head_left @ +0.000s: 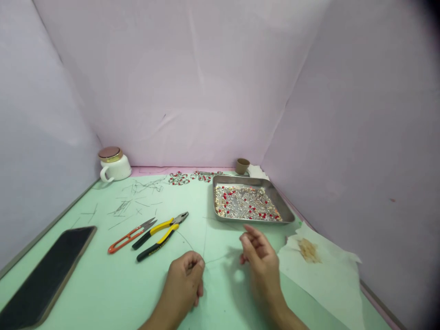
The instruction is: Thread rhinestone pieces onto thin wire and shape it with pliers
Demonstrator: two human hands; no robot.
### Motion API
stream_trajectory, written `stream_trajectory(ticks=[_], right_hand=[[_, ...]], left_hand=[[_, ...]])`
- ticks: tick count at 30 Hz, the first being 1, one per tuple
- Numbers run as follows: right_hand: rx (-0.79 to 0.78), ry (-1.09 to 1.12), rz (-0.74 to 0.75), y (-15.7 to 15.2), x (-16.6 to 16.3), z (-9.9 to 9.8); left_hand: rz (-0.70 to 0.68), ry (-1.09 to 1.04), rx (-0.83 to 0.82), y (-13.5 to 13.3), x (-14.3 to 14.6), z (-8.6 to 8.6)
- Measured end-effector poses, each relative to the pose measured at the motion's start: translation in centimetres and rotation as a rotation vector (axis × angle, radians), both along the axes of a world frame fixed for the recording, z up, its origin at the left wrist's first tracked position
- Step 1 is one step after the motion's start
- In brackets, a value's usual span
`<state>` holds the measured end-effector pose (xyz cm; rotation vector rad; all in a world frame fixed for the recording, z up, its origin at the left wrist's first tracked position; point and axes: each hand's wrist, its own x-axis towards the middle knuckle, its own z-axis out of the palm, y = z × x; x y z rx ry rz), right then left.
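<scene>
My left hand [185, 279] is closed in a pinch on a thin wire [216, 261], above the green tabletop. Fine strands stick out from its fingertips, one running right towards my right hand [261, 261]. That hand is slightly blurred, with its fingers loosely curled and the index finger raised apart from the thumb; nothing clear shows in it. Just beyond it lies a metal tray [254, 222] of small clear, gold and red beads [245, 204]. Yellow-and-black pliers [161, 236] and orange thread snips [130, 236] rest left of my hands.
A dark phone [48, 275] lies at the left edge. Loose wire pieces [122, 207] are scattered behind the snips. Along the back are a lidded white mug [118, 168], beaded wire pieces [178, 178] and a small brown cup [242, 166]. Stained white paper [323, 279] lies right.
</scene>
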<state>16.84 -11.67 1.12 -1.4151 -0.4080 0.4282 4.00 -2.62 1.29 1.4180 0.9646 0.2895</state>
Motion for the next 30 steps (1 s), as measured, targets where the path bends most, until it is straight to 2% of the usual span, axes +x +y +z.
stream_trajectory(ticks=[2,3,5,7,10,12,14,18,21,25,30], right_hand=[[-0.074,-0.222,-0.023,-0.5,0.3,1.5],[-0.134,-0.353,0.038,-0.5,0.4,2.5],[-0.24,-0.666,0.289,0.4,0.6,4.8],[-0.315,-0.963,0.554,2.7,0.5,7.1],[-0.401,-1.286,0.776,8.1,-0.1,8.9],[-0.45,-1.454,0.909,11.8,-0.9,8.5],[-0.465,-1.587,1.008,14.7,-2.0,7.3],[-0.41,-1.742,1.179,17.6,-3.6,4.5],[-0.401,-1.764,1.193,18.7,-3.6,3.8],[-0.448,-1.772,1.16,20.5,-3.3,4.1],[-0.533,-1.766,1.104,22.6,-3.7,4.0]], left_hand=[[-0.03,0.073,-0.012,0.0,0.3,0.1],[-0.057,0.104,-0.013,-0.1,0.4,0.1],[-0.107,0.127,0.013,-0.1,0.7,0.0],[-0.124,0.098,0.062,-0.1,0.8,-0.2],[-0.106,0.074,0.095,-0.2,0.7,-0.7],[-0.089,0.067,0.137,-0.3,0.6,-1.0],[-0.09,0.045,0.22,-0.2,0.5,-1.2],[-0.141,0.039,0.301,0.1,0.5,-1.2],[-0.158,0.087,0.281,0.3,0.5,-1.0],[-0.175,0.14,0.248,0.4,0.4,-1.3],[-0.132,0.113,0.24,0.6,0.0,-1.7]])
